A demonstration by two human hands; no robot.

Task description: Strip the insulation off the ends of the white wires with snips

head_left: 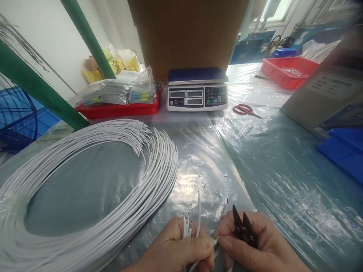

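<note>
My left hand (181, 245) is closed around several white cables (199, 211), whose dark cut ends stick up above the thumb. Dark-bladed snips (243, 228) lie in my right hand (252, 241), blades slightly apart and pointing up and away from me. The thumb and forefinger of that hand pinch at a cable end beside my left thumb; a further white cable (225, 207) with a dark tip rises just behind them. To the left rests a large coil of white cables (167, 162), its many ends gathered at the upper right of the ring.
Behind stands a counting scale (197, 96), with a red tray (119, 110) of bagged parts to its left. Red-handled scissors (243, 109) lie at its right. Farther right are a red bin (286, 70), a grey machine (323, 90) and a blue bin (343, 151). A green post (42, 83) crosses the left side.
</note>
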